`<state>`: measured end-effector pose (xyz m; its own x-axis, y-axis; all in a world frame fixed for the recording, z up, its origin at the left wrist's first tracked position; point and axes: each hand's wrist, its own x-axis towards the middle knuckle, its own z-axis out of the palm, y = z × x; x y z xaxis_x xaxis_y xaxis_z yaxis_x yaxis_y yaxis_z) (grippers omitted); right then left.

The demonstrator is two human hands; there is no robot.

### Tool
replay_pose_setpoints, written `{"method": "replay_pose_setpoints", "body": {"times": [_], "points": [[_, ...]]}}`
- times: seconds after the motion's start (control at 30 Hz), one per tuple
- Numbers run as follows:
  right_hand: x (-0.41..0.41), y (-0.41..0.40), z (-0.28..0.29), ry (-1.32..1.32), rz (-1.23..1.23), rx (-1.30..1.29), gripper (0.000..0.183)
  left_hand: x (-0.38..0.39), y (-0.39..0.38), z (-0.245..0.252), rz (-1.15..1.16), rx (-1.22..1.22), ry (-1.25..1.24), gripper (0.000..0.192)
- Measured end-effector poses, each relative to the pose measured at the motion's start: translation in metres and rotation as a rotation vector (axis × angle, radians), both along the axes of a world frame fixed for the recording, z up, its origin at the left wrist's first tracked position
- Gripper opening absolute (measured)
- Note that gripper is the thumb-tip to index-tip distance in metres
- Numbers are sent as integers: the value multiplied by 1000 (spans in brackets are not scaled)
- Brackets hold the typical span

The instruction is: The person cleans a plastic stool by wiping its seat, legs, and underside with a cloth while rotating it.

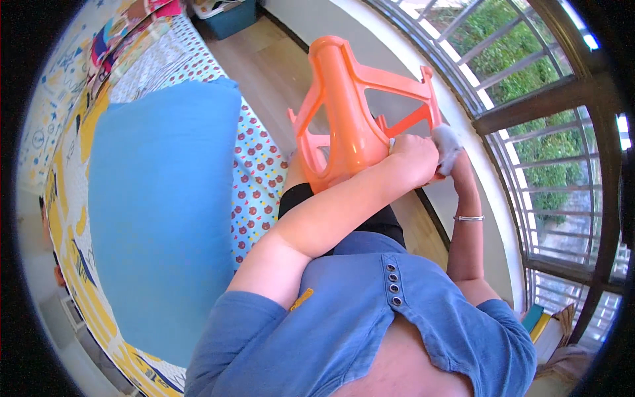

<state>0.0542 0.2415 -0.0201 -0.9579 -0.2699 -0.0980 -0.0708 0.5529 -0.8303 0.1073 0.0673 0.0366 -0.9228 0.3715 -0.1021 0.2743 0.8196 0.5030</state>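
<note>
An orange plastic frame (pixel 342 114) with a rounded central column, openings and side struts stands up before me, over my lap. My left hand (pixel 416 156) is closed around its lower right part, my forearm crossing in front of it. A small bit of white shows beside that hand. My right hand (pixel 459 161), with a silver bracelet on the wrist, holds a crumpled white cloth (pixel 446 144) against the frame's right side. The cloth hides most of those fingers. The frame's lowest right part is hidden behind my hands.
To the left lies a large blue cushion (pixel 163 208) on a bed with a bear-print sheet (pixel 255 193). A white sill (pixel 488 218) and barred windows run along the right. A dark green bin (pixel 228 22) stands on the wooden floor (pixel 258 54) at the top.
</note>
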Motion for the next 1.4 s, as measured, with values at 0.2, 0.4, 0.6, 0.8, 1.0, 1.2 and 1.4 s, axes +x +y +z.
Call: {"method": "replay_pose_setpoints", "body": {"times": [0.2, 0.4, 0.6, 0.8, 1.0, 1.2, 1.4], "points": [[7, -18, -2, 445, 92, 171, 41, -1, -5, 1, -43, 1, 88, 32], [20, -16, 24, 438, 288, 470, 41, 1, -57, -2, -18, -54, 504, 11], [11, -27, 28, 396, 415, 159, 32, -11, -94, -5, -68, 184, 489, 17], [21, -67, 44, 210, 535, 170, 22, 12, -87, -2, -22, 267, 547, 23], [31, -99, 39, 268, 432, 314, 23, 33, -88, -10, 274, 412, 699, 33], [43, -120, 54, 239, 332, 305, 21, 49, -85, -37, 389, 562, 830, 28], [14, -145, 54, 254, 335, 421, 22, 49, -74, -61, 542, 738, 818, 28]]}}
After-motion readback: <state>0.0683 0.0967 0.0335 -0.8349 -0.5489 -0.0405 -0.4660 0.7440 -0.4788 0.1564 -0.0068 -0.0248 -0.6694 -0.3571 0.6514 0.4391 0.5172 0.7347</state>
